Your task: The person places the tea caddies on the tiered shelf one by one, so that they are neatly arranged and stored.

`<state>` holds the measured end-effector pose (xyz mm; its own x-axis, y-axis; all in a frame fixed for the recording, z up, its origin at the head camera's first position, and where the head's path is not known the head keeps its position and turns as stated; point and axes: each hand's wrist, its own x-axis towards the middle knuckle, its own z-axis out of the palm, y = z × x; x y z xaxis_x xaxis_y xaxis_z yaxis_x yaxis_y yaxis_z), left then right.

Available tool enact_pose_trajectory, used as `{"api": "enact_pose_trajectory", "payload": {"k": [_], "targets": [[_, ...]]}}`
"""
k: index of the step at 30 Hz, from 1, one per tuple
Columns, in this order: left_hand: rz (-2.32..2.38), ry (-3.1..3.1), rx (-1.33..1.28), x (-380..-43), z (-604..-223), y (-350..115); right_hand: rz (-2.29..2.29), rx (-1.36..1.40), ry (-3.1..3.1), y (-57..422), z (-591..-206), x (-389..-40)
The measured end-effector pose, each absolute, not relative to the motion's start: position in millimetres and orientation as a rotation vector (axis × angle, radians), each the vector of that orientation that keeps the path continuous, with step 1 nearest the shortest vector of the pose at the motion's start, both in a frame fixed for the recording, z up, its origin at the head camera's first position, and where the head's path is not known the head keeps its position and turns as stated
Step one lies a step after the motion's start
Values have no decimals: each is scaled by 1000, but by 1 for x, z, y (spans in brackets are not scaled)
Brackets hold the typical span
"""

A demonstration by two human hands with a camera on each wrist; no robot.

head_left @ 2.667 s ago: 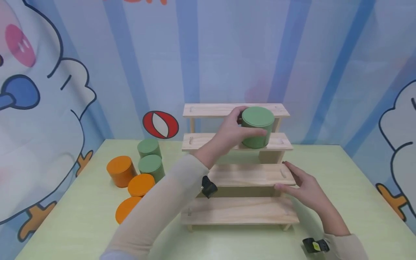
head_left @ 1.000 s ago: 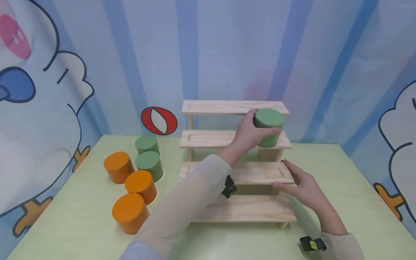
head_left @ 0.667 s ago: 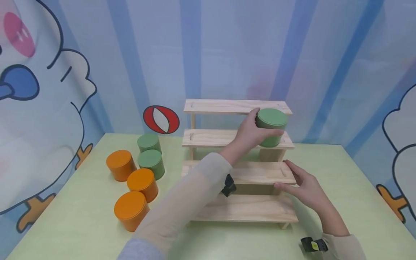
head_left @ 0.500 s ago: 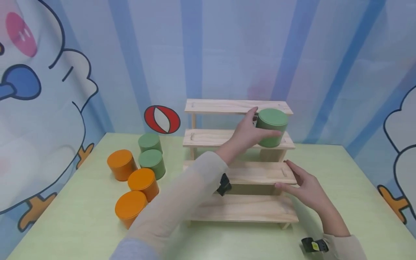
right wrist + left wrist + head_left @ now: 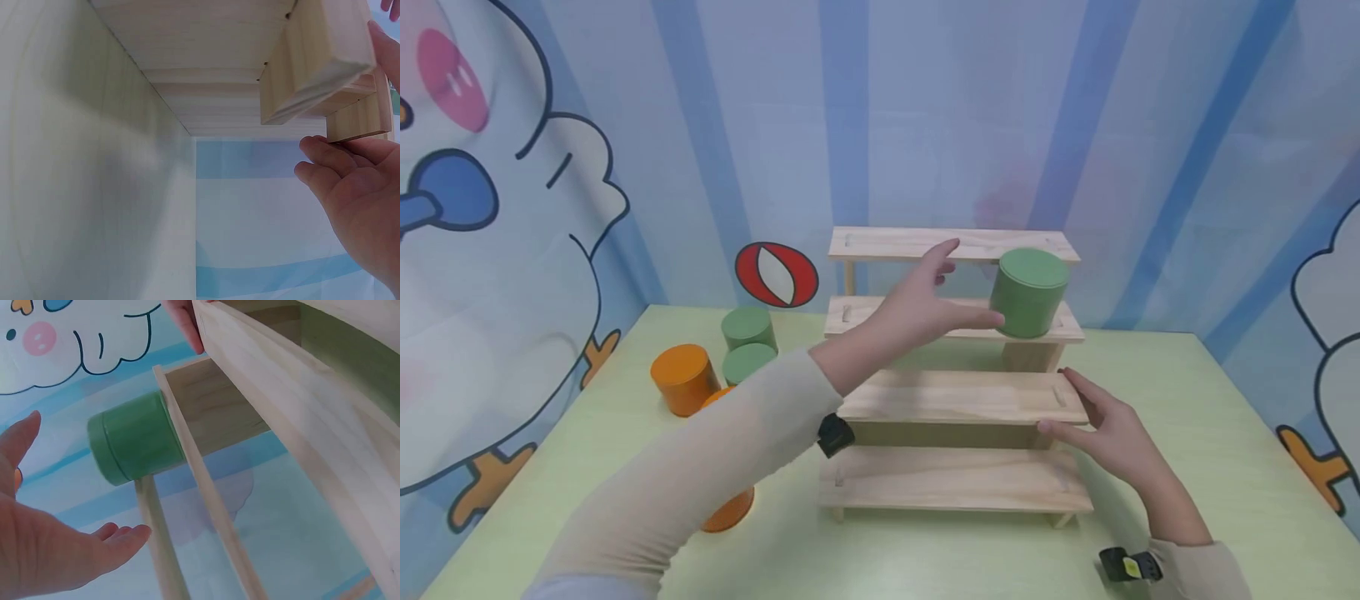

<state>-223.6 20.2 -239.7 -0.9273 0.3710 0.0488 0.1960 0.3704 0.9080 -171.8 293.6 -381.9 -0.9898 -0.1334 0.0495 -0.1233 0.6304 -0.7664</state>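
A lidded green canister [image 5: 1028, 296] stands upright near the right end of the third board up of a stepped wooden rack [image 5: 962, 396]. My left hand [image 5: 917, 308] is just left of it, fingers and thumb spread, the thumb tip close to the canister's lower side in the head view. The left wrist view shows a gap between that hand [image 5: 56, 550] and the canister [image 5: 137, 437]. My right hand [image 5: 1108, 433] holds the right end of the rack's second board, thumb at its front edge and fingers behind. In the right wrist view those fingers [image 5: 331, 165] bend by the board's end.
On the left of the pale green table [image 5: 1225, 467] stand two more green canisters [image 5: 748, 327] and several orange canisters [image 5: 683, 379], partly covered by my left sleeve [image 5: 715, 467]. A blue striped backdrop [image 5: 917, 125] with cartoon figures rises close behind the rack.
My left hand carried the green canister rightward along the third board, then let go of it and drew back left with fingers spread. My right hand has kept its hold on the rack.
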Motion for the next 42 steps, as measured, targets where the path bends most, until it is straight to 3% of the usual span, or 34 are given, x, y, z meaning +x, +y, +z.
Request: {"api": "enact_pose_trajectory", "payload": {"k": [11, 22, 36, 42], "targets": [[1561, 2545, 696, -177, -225, -43, -1335, -221, 2823, 293, -382, -170], [1507, 2697, 606, -133, -237, -118, -1343, -211, 2819, 291, -384, -170], [1540, 2795, 302, -97, -290, -164, -1341, -182, 2810, 294, -383, -171], [1566, 2842, 291, -96, -323, -188, -1344, -186, 2808, 292, -382, -171]]}}
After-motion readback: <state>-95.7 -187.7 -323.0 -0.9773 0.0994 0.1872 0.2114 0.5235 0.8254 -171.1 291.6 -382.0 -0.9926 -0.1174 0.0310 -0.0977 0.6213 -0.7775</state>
